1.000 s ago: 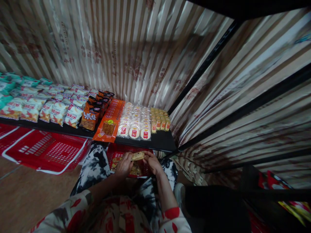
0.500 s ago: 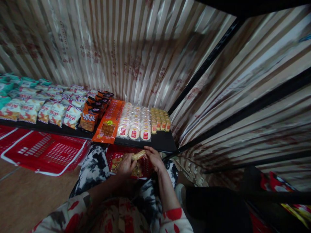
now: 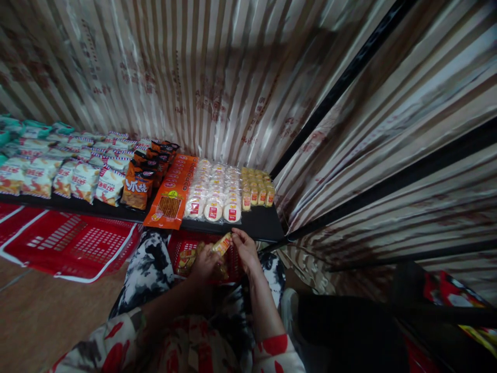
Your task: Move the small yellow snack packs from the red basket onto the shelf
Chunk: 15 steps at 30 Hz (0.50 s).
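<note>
In the head view, your left hand (image 3: 206,262) is at the lower middle of the frame, its fingers curled around the lower-left end of a small yellow oblong plastic-wrapped packet (image 3: 222,244) with orange-red print. The packet tilts up toward the right, and your right hand (image 3: 245,249) has its fingertips at the upper end; you cannot tell from here whether they pinch it firmly. The packet is above a red perforated plastic basket (image 3: 235,265) between your knees, with more yellowish wrapped packets (image 3: 188,259) inside, partly hidden by your left hand. Just beyond, a black flat shelf (image 3: 259,227) runs from the left edge to the center of the frame. At its right end you have rows of small yellow upright packets (image 3: 258,187), beside clear-wrapped round white packets (image 3: 213,207). Next, leftward, come a flat orange rectangular pouch (image 3: 171,199), orange-and-black glossy bags (image 3: 136,190), white printed puffy bags (image 3: 81,180) and, at the far left, teal bags (image 3: 35,129). Below the shelf, lower left, is a red plastic basket with a white handle (image 3: 97,235).
</note>
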Each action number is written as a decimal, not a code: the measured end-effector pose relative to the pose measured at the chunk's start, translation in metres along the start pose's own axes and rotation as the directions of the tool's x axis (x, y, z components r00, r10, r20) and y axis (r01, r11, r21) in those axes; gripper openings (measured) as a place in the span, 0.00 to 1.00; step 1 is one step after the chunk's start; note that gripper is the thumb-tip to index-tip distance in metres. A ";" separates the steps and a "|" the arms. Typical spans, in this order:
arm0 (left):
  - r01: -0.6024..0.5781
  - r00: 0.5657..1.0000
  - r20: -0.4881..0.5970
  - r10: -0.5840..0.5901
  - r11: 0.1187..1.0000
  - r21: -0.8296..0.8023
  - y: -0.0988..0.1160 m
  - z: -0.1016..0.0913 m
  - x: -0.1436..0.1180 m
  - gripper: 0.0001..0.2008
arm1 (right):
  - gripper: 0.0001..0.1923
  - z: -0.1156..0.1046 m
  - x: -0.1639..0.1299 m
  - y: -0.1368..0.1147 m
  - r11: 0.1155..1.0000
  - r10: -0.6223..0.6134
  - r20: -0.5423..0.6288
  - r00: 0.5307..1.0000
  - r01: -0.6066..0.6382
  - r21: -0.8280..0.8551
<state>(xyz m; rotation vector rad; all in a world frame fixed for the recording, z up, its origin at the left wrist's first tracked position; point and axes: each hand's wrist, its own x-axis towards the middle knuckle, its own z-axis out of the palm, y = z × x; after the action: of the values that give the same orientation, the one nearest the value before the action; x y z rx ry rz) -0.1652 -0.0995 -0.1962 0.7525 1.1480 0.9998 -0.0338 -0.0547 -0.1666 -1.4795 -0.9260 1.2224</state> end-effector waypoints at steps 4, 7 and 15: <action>0.063 0.998 0.006 -0.063 0.998 -0.013 0.002 0.004 0.001 0.18 | 0.23 -0.003 0.003 0.003 1.000 -0.013 -0.012 1.000 0.013 0.015; 0.102 0.995 0.003 -0.102 0.993 -0.060 0.001 0.007 0.004 0.16 | 0.22 -0.003 0.004 0.002 0.998 -0.016 -0.021 1.000 0.017 0.054; 0.127 0.992 0.019 -0.126 0.984 -0.128 0.001 0.013 0.012 0.15 | 0.21 -0.009 0.007 -0.002 0.998 -0.015 -0.046 0.999 0.017 0.053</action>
<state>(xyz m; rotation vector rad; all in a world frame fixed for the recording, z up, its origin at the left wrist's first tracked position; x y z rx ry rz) -0.1520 -0.0878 -0.1964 0.5743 1.0974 0.9519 -0.0230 -0.0493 -0.1657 -1.4494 -0.8669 1.1879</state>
